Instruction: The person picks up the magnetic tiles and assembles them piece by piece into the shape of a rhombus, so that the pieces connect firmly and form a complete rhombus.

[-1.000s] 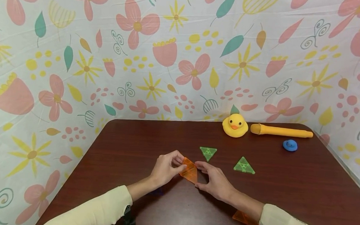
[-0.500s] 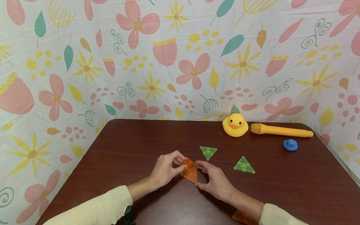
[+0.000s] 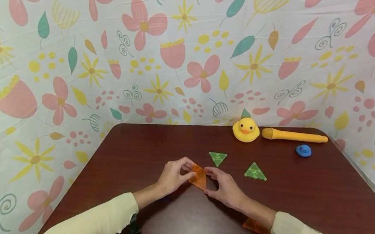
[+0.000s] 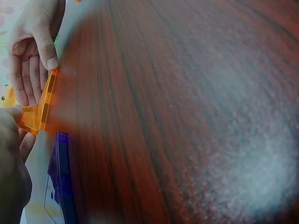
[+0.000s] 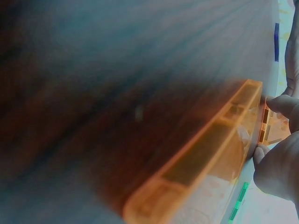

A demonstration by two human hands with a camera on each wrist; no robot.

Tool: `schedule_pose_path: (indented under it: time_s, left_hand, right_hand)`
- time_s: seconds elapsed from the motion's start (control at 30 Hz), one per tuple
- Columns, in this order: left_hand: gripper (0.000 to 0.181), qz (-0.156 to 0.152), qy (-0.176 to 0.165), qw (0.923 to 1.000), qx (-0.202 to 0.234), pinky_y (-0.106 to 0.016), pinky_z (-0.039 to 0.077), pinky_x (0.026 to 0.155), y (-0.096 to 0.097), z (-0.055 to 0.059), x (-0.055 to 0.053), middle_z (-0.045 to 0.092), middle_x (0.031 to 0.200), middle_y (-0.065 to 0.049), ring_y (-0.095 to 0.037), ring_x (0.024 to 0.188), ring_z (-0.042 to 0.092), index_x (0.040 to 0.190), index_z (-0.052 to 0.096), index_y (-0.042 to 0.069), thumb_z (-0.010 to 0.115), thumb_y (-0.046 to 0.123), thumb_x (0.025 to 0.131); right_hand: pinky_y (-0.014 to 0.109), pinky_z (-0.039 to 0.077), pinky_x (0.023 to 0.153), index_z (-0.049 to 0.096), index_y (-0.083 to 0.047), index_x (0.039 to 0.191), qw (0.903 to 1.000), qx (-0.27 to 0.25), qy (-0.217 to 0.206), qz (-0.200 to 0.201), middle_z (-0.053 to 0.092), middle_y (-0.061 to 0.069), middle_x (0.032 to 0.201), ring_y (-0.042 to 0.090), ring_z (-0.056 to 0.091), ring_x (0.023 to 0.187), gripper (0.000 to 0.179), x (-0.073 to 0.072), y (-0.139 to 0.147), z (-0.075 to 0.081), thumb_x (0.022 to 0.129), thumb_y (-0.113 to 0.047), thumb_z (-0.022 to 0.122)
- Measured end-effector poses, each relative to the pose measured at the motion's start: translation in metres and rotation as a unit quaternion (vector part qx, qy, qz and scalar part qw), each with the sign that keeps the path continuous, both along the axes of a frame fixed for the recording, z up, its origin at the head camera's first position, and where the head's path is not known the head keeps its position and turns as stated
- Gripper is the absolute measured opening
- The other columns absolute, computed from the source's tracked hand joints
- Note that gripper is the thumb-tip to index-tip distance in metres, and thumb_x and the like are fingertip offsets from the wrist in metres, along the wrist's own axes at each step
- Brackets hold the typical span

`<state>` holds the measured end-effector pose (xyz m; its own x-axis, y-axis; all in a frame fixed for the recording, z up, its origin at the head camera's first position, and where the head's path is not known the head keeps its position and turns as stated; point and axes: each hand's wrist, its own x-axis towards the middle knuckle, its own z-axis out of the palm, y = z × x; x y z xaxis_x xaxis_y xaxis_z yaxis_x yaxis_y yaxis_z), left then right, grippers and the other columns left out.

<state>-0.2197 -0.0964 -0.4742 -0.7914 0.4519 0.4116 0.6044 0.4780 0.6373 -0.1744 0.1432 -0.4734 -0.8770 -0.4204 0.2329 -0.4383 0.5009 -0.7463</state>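
Observation:
Translucent orange magnetic tiles [image 3: 199,177] are between my hands over the middle of the table; in the left wrist view two orange pieces meet at an angle. My left hand [image 3: 174,174] pinches the left side between thumb and fingers. My right hand [image 3: 226,189] grips the right side, thumb at the lower corner and index finger at the upper one. Another orange tile [image 3: 257,227] lies partly hidden under my right forearm and looms large in the right wrist view. Below my left wrist is a dark purple tile [image 4: 60,177], mostly hidden in the head view.
Two green triangular tiles [image 3: 218,158] lie beyond my hands on the dark wooden table [image 3: 148,139]. At the back right are a yellow rubber duck [image 3: 246,130], a yellow microphone-shaped stick [image 3: 294,135] and a small blue duck [image 3: 304,150]. A flowered cloth [image 3: 139,72] hangs behind.

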Motion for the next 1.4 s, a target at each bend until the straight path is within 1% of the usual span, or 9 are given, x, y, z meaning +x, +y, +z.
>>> schedule_pose_path:
  time_s: [0.3, 0.57, 0.77, 0.97, 1.07, 1.13, 1.27, 1.33, 1.4]
  left_hand:
    - [0.025, -0.008, -0.009, 0.9999, -0.005, -0.025, 0.060, 0.081, -0.005, 0.000, 0.001, 0.077, 0.104, 0.005, -0.005, 0.091, 0.073, 0.113, 0.072, 0.014, 0.085, 0.018, 0.093]
    - [0.025, -0.009, -0.022, 0.9997, 0.001, -0.025, 0.060, 0.081, -0.010, 0.001, 0.002, 0.078, 0.105, 0.007, -0.005, 0.091, 0.073, 0.115, 0.074, 0.015, 0.086, 0.017, 0.092]
    - [0.026, -0.020, -0.033, 0.9992, 0.008, -0.026, 0.061, 0.082, -0.015, 0.003, 0.004, 0.079, 0.107, 0.005, -0.007, 0.093, 0.074, 0.117, 0.075, 0.012, 0.085, 0.015, 0.093]
    - [0.033, -0.029, -0.027, 0.9992, 0.003, -0.034, 0.061, 0.090, -0.028, 0.009, 0.002, 0.079, 0.114, 0.000, -0.013, 0.101, 0.075, 0.122, 0.074, 0.006, 0.085, 0.014, 0.093]
    - [0.036, -0.036, -0.024, 0.9990, -0.001, -0.038, 0.059, 0.096, -0.037, 0.012, 0.000, 0.078, 0.119, -0.002, -0.018, 0.108, 0.074, 0.126, 0.073, 0.005, 0.085, 0.013, 0.093]
    - [0.038, -0.041, -0.028, 0.9988, -0.002, -0.041, 0.058, 0.098, -0.043, 0.015, -0.002, 0.077, 0.123, -0.004, -0.021, 0.112, 0.073, 0.129, 0.072, 0.008, 0.084, 0.012, 0.093]
    - [0.045, -0.054, -0.037, 0.9979, -0.007, -0.045, 0.055, 0.102, -0.055, 0.018, -0.004, 0.074, 0.130, -0.009, -0.029, 0.119, 0.070, 0.134, 0.069, 0.007, 0.085, 0.011, 0.092]
    - [0.049, -0.058, -0.037, 0.9976, -0.010, -0.045, 0.055, 0.103, -0.061, 0.018, -0.005, 0.073, 0.133, -0.011, -0.030, 0.121, 0.069, 0.136, 0.068, 0.006, 0.086, 0.011, 0.091]
    - [0.053, -0.061, -0.036, 0.9974, -0.015, -0.045, 0.055, 0.103, -0.067, 0.017, -0.005, 0.072, 0.135, -0.011, -0.029, 0.123, 0.068, 0.139, 0.066, 0.005, 0.087, 0.012, 0.090]
  right_hand:
    - [0.048, 0.055, 0.101, 0.053, 0.009, 0.145, 1.0000, 0.001, 0.003, 0.002, 0.061, 0.024, 0.141, 0.039, 0.065, 0.126, 0.071, 0.000, 0.000, 0.000, 0.084, 0.002, 0.089]
    - [0.048, 0.055, 0.101, 0.053, 0.008, 0.145, 1.0000, 0.004, 0.002, 0.001, 0.062, 0.023, 0.141, 0.039, 0.065, 0.126, 0.070, 0.001, 0.001, 0.002, 0.085, 0.002, 0.088]
    - [0.047, 0.056, 0.100, 0.054, 0.007, 0.145, 0.9999, 0.010, 0.011, 0.003, 0.062, 0.023, 0.141, 0.039, 0.065, 0.125, 0.070, 0.001, 0.000, 0.001, 0.084, 0.002, 0.089]
    - [0.047, 0.056, 0.101, 0.054, 0.007, 0.145, 0.9998, 0.012, 0.014, 0.003, 0.061, 0.023, 0.141, 0.038, 0.065, 0.125, 0.070, 0.000, 0.000, 0.001, 0.084, 0.003, 0.089]
    - [0.047, 0.056, 0.101, 0.054, 0.007, 0.145, 0.9998, 0.011, 0.014, 0.003, 0.061, 0.023, 0.142, 0.039, 0.065, 0.126, 0.071, 0.001, 0.000, 0.001, 0.084, 0.002, 0.089]
    - [0.047, 0.055, 0.101, 0.054, 0.006, 0.145, 0.9999, 0.011, 0.012, 0.002, 0.061, 0.022, 0.142, 0.039, 0.065, 0.126, 0.071, 0.001, 0.000, 0.001, 0.084, 0.002, 0.089]
    - [0.047, 0.055, 0.101, 0.054, 0.005, 0.146, 0.9998, 0.014, 0.011, -0.001, 0.061, 0.022, 0.143, 0.038, 0.065, 0.126, 0.070, 0.001, 0.000, 0.000, 0.085, 0.001, 0.089]
    - [0.047, 0.055, 0.101, 0.054, 0.006, 0.146, 0.9998, 0.017, 0.012, -0.001, 0.061, 0.022, 0.143, 0.038, 0.065, 0.126, 0.070, 0.001, 0.000, 0.000, 0.085, 0.001, 0.089]
    - [0.047, 0.056, 0.101, 0.054, 0.006, 0.146, 0.9997, 0.019, 0.013, -0.001, 0.061, 0.022, 0.142, 0.038, 0.065, 0.126, 0.070, 0.001, 0.000, 0.000, 0.085, 0.001, 0.088]
